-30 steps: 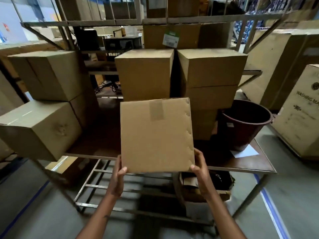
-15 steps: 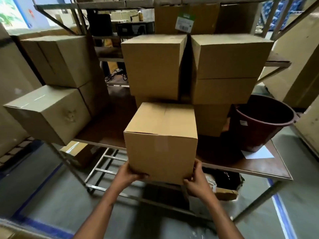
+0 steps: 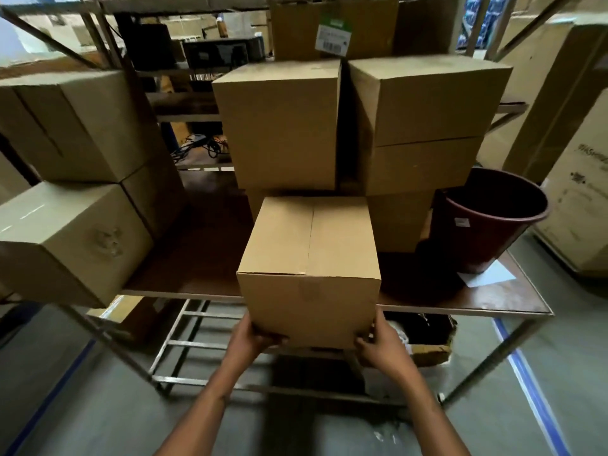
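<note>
A plain brown cardboard box (image 3: 309,268) with a taped top seam sits across the front edge of the brown shelf board (image 3: 513,301), its near face hanging past the edge. My left hand (image 3: 253,337) grips its lower left corner, fingers curled under the bottom. At the lower right corner my right hand (image 3: 378,340) holds the box the same way, thumb on the side. Behind it stand stacked boxes (image 3: 279,126) in two columns, touching or nearly touching its far end.
More cartons (image 3: 69,238) are stacked on the left of the shelf. A dark red bucket (image 3: 487,222) and a white paper sheet (image 3: 487,274) sit on the right. Metal rack bars (image 3: 184,343) and a torn box (image 3: 424,337) lie below. Large cartons (image 3: 579,199) stand at right.
The box was held upright with its bottom facing me, then tipped level and moved forward onto the shelf. My view has come closer and both hands stay at its lower corners.
</note>
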The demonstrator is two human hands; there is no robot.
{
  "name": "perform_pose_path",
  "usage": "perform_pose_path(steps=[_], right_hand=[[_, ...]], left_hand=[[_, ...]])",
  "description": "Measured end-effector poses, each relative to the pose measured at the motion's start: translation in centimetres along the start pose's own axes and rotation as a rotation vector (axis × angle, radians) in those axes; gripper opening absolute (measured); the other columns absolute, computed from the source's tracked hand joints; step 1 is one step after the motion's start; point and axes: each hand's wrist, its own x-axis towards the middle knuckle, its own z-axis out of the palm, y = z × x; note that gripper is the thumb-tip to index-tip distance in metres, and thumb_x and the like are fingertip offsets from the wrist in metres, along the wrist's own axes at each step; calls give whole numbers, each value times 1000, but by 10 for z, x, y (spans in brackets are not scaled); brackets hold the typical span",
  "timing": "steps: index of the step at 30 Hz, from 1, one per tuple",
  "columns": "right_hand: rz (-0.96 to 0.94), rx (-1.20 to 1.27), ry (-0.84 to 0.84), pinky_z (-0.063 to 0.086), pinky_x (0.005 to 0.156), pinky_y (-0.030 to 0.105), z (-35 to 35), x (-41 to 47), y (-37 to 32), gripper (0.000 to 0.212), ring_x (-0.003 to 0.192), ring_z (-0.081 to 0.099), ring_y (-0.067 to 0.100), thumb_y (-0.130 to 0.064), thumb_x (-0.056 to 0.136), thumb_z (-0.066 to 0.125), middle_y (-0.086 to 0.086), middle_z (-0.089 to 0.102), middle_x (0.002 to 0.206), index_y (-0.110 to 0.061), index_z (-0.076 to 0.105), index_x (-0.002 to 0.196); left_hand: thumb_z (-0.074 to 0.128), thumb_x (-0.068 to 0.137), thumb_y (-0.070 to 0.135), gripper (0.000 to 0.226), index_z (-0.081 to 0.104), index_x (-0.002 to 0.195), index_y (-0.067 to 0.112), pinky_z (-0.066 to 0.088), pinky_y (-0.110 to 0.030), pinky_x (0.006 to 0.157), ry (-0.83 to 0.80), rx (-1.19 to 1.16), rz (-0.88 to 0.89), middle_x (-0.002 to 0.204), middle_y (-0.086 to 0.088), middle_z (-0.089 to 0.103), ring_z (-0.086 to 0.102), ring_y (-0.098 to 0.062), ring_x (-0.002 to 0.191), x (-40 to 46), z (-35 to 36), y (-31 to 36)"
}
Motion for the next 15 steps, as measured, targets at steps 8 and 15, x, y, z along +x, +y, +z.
perform_pose_path(steps=[8,15], right_hand=[[-83,432,239,53,90,34,-23,-5,-72,66,128,59,13,-56,94,44,-2,57,146,-34,41,156],[20,156,339,58,92,39,-34,12,-120,67,120,63,15,-65,104,54,-1,62,142,-24,47,156]], left_hand=[[78,67,90,118,38,164,35,54,-20,103,134,-179,198,151,13,59,60,1,133,-30,-12,75],[56,85,92,97,47,160,30,48,-46,119,222,-165,169,138,17,61,58,-11,131,-18,-28,146]])
